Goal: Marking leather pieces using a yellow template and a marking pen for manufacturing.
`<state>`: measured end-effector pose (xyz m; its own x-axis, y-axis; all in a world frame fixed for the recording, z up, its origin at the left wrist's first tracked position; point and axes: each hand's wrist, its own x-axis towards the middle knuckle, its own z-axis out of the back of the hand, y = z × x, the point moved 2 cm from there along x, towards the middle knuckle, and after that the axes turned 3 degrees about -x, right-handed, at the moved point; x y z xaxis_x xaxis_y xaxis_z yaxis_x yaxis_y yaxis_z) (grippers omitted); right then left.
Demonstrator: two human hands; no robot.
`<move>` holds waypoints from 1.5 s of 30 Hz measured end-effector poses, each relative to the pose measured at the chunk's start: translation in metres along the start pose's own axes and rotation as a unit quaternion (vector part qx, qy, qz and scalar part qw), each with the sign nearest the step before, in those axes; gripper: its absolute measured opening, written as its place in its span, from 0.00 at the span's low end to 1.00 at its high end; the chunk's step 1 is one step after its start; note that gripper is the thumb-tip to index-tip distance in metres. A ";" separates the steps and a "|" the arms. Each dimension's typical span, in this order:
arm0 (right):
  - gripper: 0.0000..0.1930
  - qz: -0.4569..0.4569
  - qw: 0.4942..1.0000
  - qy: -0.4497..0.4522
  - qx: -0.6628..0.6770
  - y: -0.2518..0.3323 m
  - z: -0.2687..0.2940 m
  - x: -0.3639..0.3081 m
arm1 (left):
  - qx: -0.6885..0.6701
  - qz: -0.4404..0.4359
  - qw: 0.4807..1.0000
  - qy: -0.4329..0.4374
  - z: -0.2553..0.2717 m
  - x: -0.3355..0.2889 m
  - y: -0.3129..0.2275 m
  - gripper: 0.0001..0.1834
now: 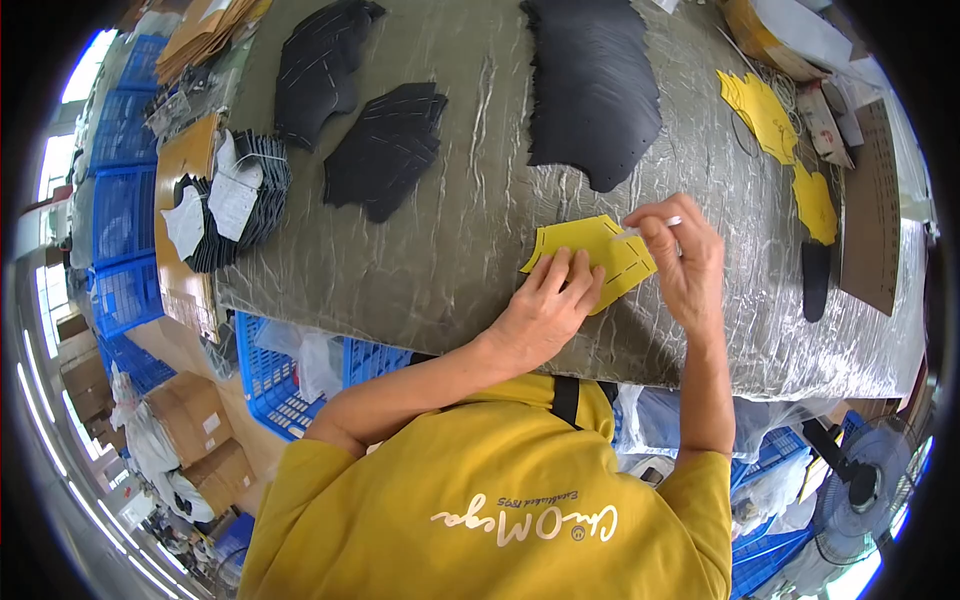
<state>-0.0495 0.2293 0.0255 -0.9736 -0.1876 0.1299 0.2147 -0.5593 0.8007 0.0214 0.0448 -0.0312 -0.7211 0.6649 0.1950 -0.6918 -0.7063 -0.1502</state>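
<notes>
A yellow pattern template [575, 238] with narrow slots lies on the table before me. My left hand [545, 305] presses it down with bent, slightly parted fingertips near its lower edge. In my right hand [685, 265], thumb and fingers pinch a slim white marking pen [672, 222], tilted with its tip over the template's upper right part. Whatever lies under the template is mostly hidden. Just beyond it rests a large fanned stack of black cut pieces [595, 90]. Farther left are two smaller fanned stacks of black pieces, one upper [318, 70] and one lower [385, 150], with light marked lines.
Bundled dark pieces with white paper patterns [237, 195] sit at the table's left edge. More yellow templates [765, 115] and a cardboard sheet [868, 210] are at the right. Blue crates [270, 375] stand below the near edge, and a fan [865, 480] at lower right.
</notes>
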 end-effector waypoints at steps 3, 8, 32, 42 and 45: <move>0.04 0.067 0.998 0.020 0.010 0.005 -0.025 -0.001 | 0.000 -0.002 1.000 -0.016 -0.004 0.001 -0.003 0.25; 0.04 0.148 0.986 0.070 -0.007 0.006 -0.048 -0.003 | -0.015 0.008 1.000 -0.003 -0.007 -0.003 -0.007 0.21; 0.03 0.218 0.973 0.051 -0.059 0.001 -0.050 0.021 | -0.030 0.016 0.999 -0.036 -0.003 0.001 -0.002 0.23; 0.02 0.132 0.981 -0.085 -0.115 -0.020 -0.030 -0.009 | -0.018 0.014 0.999 -0.029 0.005 0.006 0.000 0.22; 0.02 0.068 0.980 -0.121 -0.143 -0.024 -0.021 -0.021 | -0.032 0.016 0.999 -0.023 0.006 0.006 0.003 0.22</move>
<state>-0.0332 0.2302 -0.0088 -0.9170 -0.0979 0.3867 0.3223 -0.7530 0.5736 0.0153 0.0458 -0.0250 -0.7417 0.6291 0.2325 -0.6701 -0.7094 -0.2182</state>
